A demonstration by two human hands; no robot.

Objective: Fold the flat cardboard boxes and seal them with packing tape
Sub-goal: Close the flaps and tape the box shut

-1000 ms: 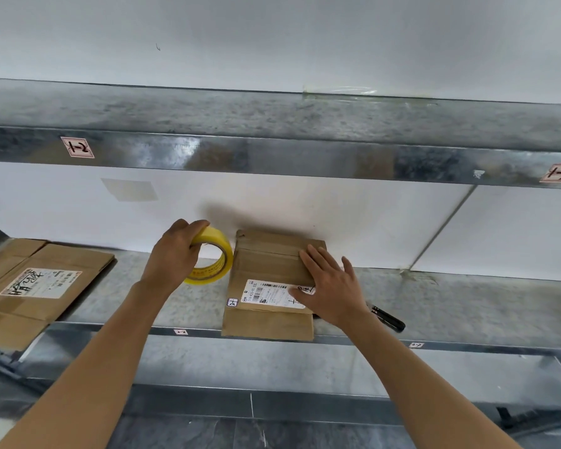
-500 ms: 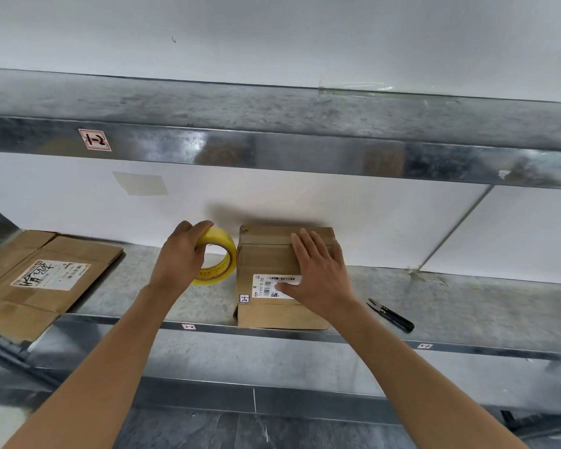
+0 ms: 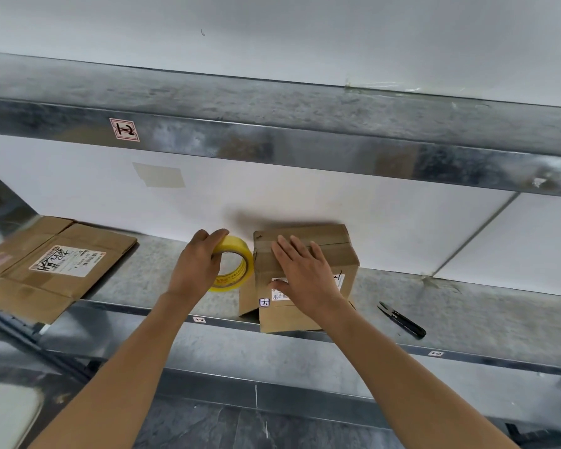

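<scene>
Head view: we have tape roll (image 3: 237, 270) and box (image 3: 334, 251) on the shelf (image 3: 467, 306).
Our left hand (image 3: 196, 264) curls round the yellow roll, just beside the box at the shelf's front edge; our right hand (image 3: 305, 277) lies flat on it, fingers spread. Snips (image 3: 402, 320) lie apart, rightward.

White wall (image 3: 305, 34) behind galvanized metal shelves (image 3: 272, 105) — dark tiled floor (image 3: 208, 429) below

Left hand (image 3: 197, 265) gripping yellow tape roll (image 3: 235, 265), right hand (image 3: 305, 275) flat on folded cardboard box (image 3: 334, 251).
</scene>
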